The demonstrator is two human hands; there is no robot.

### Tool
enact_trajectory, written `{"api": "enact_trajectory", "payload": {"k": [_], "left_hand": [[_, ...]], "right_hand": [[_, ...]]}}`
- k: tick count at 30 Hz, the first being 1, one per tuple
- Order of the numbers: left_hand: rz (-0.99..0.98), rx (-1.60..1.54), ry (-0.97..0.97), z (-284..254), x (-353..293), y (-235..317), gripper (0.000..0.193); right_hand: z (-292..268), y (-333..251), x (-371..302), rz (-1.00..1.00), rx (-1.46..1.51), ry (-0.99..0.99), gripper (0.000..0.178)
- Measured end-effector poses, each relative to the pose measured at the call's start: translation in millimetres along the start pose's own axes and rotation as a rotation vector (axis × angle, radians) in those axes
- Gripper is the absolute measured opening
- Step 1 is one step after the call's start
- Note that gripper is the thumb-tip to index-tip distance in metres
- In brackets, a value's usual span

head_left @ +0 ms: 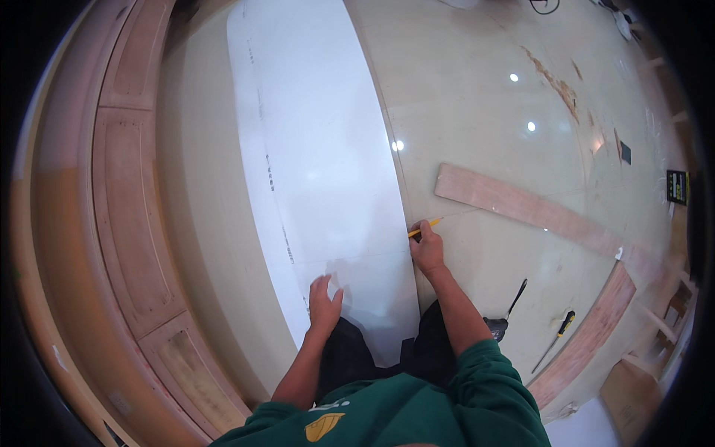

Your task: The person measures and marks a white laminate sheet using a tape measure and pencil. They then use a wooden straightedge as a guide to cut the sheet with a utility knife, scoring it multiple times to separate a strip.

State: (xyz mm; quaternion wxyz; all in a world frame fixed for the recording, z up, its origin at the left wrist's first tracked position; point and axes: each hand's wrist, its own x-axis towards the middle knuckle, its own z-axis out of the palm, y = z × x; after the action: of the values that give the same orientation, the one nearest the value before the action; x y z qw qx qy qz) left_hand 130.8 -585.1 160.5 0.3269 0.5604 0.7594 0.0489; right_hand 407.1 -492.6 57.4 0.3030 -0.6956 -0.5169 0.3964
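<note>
A long white sheet (320,134) runs away from me across the floor, its near end between my knees. Dark print follows its left side. Over the near left part of the sheet is my left hand (325,304), fingers apart and holding nothing; whether it touches the surface I cannot tell. By the sheet's right edge, my right hand (427,252) is closed round a yellow pencil (424,229), which points up to the right. Beyond the right hand lies a reddish wooden board (514,205), set at a slant.
A dark tape measure (497,327) sits beside my right forearm. Farther right are a yellow-and-black screwdriver (555,340) and a second wooden strip (588,331). Wooden panelled fronts (134,216) line the left side. A brown cardboard box (631,398) stands at the lower right.
</note>
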Motion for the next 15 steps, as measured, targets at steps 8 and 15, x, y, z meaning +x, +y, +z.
{"api": "enact_trajectory", "payload": {"k": [8, 15], "left_hand": [[0.470, 0.078, 0.120, -15, 93, 119, 0.032], [0.351, 0.426, 0.227, 57, 236, 255, 0.077]], "right_hand": [[12, 12, -11, 0.011, 0.125, 0.094, 0.026], [-1, -2, -9, 0.004, 0.174, 0.025, 0.028]]}}
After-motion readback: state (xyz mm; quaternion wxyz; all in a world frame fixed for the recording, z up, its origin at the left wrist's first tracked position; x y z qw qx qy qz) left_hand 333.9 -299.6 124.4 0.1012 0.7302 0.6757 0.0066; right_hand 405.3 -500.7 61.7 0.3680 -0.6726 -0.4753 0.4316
